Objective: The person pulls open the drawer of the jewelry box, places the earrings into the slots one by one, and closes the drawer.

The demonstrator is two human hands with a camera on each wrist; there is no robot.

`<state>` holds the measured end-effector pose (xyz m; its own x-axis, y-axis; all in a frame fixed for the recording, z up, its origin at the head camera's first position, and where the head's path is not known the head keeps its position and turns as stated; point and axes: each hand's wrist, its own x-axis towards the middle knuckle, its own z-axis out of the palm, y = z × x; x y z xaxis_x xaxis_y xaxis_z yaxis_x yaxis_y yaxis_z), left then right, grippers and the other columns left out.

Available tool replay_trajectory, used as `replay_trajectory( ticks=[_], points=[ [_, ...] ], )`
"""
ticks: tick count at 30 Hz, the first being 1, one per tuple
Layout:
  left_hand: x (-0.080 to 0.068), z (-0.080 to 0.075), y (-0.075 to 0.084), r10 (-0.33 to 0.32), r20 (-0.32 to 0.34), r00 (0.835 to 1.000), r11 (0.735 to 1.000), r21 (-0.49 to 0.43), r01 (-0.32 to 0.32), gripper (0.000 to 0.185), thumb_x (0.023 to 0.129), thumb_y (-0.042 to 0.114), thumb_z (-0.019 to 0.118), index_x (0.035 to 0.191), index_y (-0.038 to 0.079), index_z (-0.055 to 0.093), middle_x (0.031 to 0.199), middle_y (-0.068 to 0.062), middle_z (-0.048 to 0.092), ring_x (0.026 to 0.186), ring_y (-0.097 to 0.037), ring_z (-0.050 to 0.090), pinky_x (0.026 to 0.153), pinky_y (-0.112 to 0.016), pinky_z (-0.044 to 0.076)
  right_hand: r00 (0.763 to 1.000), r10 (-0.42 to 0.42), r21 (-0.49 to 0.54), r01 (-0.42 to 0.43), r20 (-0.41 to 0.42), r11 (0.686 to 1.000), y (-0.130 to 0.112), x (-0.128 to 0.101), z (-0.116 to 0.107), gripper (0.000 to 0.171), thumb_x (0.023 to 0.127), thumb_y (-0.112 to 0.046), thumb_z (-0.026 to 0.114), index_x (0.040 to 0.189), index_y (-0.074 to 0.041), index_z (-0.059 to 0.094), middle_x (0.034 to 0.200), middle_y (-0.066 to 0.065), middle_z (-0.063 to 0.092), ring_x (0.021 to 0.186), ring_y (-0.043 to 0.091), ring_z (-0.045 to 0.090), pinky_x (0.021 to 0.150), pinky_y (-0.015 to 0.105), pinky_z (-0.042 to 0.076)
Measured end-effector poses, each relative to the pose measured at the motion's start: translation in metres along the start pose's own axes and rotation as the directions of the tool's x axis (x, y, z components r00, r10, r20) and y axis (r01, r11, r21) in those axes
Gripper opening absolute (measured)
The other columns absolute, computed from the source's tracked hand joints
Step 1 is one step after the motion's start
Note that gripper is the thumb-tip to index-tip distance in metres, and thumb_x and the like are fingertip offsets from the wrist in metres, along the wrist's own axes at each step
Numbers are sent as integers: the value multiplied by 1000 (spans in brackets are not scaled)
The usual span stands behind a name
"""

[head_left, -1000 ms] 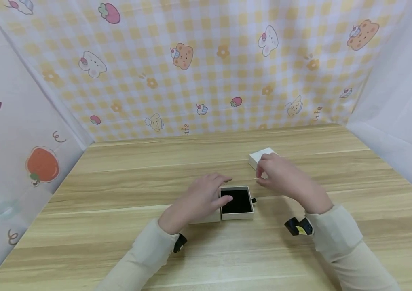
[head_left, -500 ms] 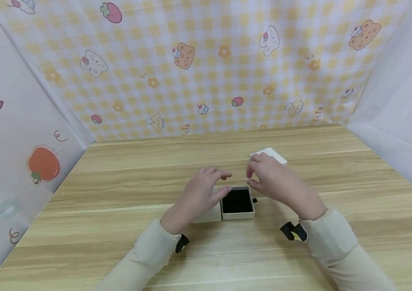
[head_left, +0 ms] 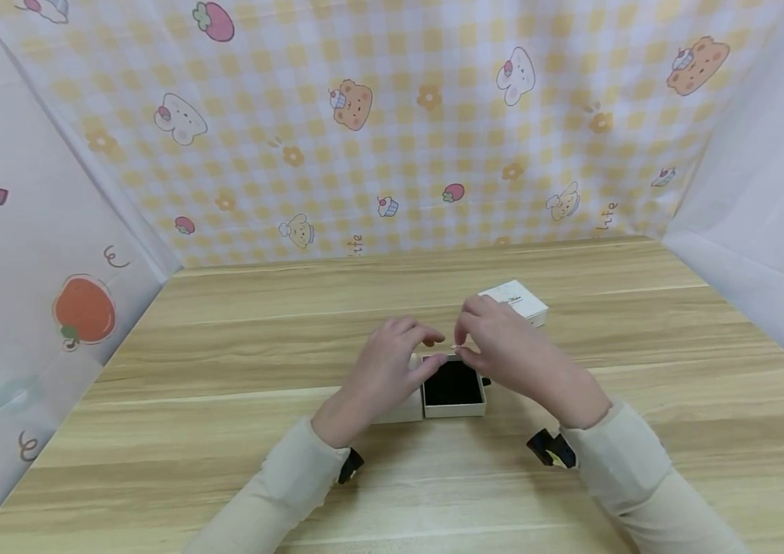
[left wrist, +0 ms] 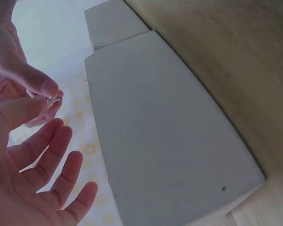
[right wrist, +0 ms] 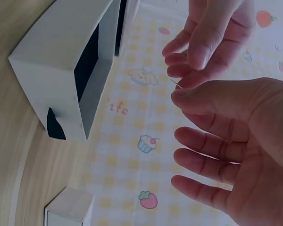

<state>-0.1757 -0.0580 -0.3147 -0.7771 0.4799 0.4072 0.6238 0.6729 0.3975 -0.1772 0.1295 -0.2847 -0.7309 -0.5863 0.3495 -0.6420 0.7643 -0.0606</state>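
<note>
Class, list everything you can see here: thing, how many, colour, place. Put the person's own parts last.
Tiny item: one, silvery, at the right fingertips; too small to identify
Drawer: one, white with black lining and tab, at the larger box's right end
Larger box: one, white, partly behind the left hand
Small box: one, white, lettered, farther back right
Table: one, light wood, underneath
Back cloth: one, yellow-white check, behind
Side cloths: two, white, left and right
Wrist cameras: two, black, at the wrists
Sleeves: two, cream, on the arms
Hands: two, bare, around the drawer
</note>
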Motion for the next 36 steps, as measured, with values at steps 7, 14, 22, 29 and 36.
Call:
replay_trajectory(
  ticks=[7, 14, 22, 29, 36],
  points=[
    [0, 3, 0, 6, -39, 999, 1000, 5, -6, 16, 87, 27, 65, 96, 14, 69, 94, 2, 64, 95, -17, 55, 87, -35, 45, 999, -33, 3, 33, -10, 999, -5, 1, 1, 9, 77, -10, 72, 79, -9, 63, 85, 0, 56, 81, 17, 49, 70, 30, 43],
    [0, 5, 0, 38, -86, 996, 999, -4, -38, 12, 86, 26, 67, 89, 15, 69, 88, 4, 64, 92, -17, 55, 85, -34, 44, 999, -45, -8, 45, -10, 999, -7, 2, 3, 10, 77, -13, 73, 79, -9, 64, 84, -1, 56, 81, 16, 47, 68, 27, 41],
    [0, 7, -1, 50, -88, 995, 999, 3, -50, 8, 86, 23, 67, 87, 15, 69, 86, 5, 64, 88, -14, 53, 83, -31, 44, 999, -50, -11, 50, -19, 999, -7, 2, 4, 10, 77, -13, 73, 78, -10, 64, 83, -1, 57, 80, 16, 47, 70, 28, 42],
    [0, 7, -1, 75, -105, 992, 997, 13, -74, 7, 85, 22, 68, 85, 15, 68, 84, 5, 64, 87, -15, 55, 82, -31, 44, 998, -53, -17, 53, -24, 998, -7, 3, 4, 11, 76, -13, 74, 78, -9, 64, 82, -1, 57, 79, 17, 48, 70, 27, 42],
    [0, 7, -1, 71, -105, 992, 997, 9, -70, 6, 85, 21, 67, 84, 15, 68, 84, 6, 64, 90, -16, 55, 87, -32, 44, 998, -57, -5, 57, -23, 998, -8, 3, 3, 12, 77, -15, 75, 79, -9, 64, 83, 0, 57, 79, 16, 47, 69, 26, 41]
  ],
)
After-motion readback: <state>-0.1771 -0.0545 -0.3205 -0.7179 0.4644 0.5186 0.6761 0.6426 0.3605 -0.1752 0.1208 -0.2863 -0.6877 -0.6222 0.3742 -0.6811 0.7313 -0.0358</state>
